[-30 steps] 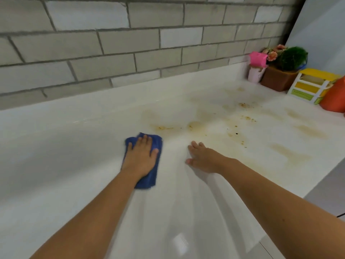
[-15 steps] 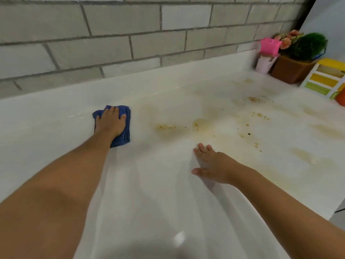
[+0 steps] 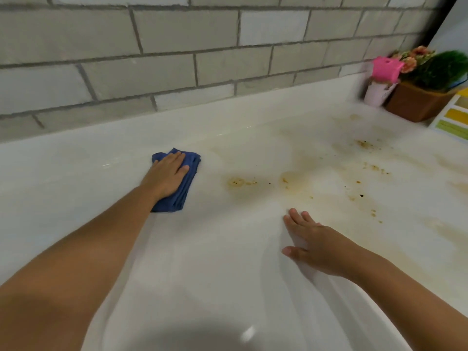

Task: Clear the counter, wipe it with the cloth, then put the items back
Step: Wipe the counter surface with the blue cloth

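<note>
**Grips.** The left grip (image 3: 166,177) lies flat on the cloth (image 3: 186,191). Its fingers are straight and its palm presses the cloth to the table (image 3: 76,178), with nothing pinched or curled round. The right grip (image 3: 316,247), to the right of the cloth and nearer the camera, rests flat on bare surface and holds nothing.

**Cloth.** It is blue, folded in several layers, and lies toward the back of the table.

**Handling (judgement).** The cloth looks soft, light and limp, so it should bunch or unfold if dragged by one edge. A flat palm over the middle of the fold is the sound hold (a corner pinch would likely trail the layers open). The glossy table looks slick, so steady downward pressure is needed for the cloth to bite.

**Surroundings.** Brown stains (image 3: 239,182) lie just right of the cloth, and it does not yet reach them. Well to the right of the cloth stands a brown planter (image 3: 415,102). Most of the wiping appears still to be done.
</note>
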Action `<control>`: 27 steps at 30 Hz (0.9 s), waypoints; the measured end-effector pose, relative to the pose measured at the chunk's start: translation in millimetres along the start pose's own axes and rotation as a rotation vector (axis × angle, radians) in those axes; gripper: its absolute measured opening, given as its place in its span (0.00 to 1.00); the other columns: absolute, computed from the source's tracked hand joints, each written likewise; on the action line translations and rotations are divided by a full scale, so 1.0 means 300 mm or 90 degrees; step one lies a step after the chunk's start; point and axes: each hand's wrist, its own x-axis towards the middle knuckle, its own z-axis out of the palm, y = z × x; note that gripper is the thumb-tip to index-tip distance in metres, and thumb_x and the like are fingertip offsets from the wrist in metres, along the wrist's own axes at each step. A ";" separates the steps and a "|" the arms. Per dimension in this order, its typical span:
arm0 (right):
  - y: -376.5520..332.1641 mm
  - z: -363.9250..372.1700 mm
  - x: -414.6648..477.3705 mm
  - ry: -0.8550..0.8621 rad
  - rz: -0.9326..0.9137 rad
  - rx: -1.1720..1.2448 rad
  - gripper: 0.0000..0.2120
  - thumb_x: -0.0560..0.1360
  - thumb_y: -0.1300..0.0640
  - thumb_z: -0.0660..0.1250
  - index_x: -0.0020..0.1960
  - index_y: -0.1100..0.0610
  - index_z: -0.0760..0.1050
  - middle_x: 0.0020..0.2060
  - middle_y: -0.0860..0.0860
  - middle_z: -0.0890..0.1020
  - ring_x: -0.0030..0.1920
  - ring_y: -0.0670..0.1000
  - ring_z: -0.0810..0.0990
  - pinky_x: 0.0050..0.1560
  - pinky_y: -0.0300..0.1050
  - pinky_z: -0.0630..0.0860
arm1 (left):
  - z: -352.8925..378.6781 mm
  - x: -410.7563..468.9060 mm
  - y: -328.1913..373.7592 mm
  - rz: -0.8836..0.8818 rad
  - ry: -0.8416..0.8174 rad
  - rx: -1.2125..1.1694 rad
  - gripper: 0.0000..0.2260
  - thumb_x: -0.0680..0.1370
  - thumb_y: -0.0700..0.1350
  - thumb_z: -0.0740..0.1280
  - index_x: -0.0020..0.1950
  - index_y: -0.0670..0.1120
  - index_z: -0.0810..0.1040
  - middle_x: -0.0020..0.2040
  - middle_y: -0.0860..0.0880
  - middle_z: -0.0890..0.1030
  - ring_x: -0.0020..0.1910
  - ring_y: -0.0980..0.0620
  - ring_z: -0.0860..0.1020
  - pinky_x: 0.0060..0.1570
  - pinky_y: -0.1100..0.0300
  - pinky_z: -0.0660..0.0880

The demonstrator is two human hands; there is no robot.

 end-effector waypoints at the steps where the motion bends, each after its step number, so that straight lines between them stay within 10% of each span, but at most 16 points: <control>1: -0.002 -0.004 0.002 -0.004 -0.001 -0.005 0.34 0.80 0.44 0.53 0.77 0.54 0.37 0.76 0.50 0.37 0.76 0.50 0.39 0.75 0.44 0.45 | -0.009 0.040 -0.010 -0.011 0.001 0.009 0.22 0.83 0.48 0.50 0.76 0.42 0.55 0.77 0.46 0.55 0.76 0.50 0.53 0.74 0.51 0.49; 16: 0.011 -0.009 0.004 -0.020 -0.010 0.005 0.35 0.80 0.45 0.54 0.76 0.53 0.35 0.75 0.47 0.35 0.76 0.48 0.37 0.74 0.42 0.43 | 0.091 -0.030 0.243 0.192 -0.089 -0.001 0.22 0.83 0.50 0.50 0.77 0.48 0.53 0.77 0.51 0.53 0.76 0.54 0.51 0.72 0.58 0.48; 27: 0.030 0.012 0.024 -0.015 -0.032 -0.001 0.35 0.81 0.45 0.52 0.76 0.55 0.34 0.68 0.45 0.30 0.75 0.49 0.34 0.75 0.43 0.40 | -0.005 0.202 0.052 0.022 -0.016 -0.018 0.21 0.83 0.49 0.51 0.76 0.47 0.57 0.77 0.49 0.57 0.75 0.50 0.57 0.71 0.54 0.55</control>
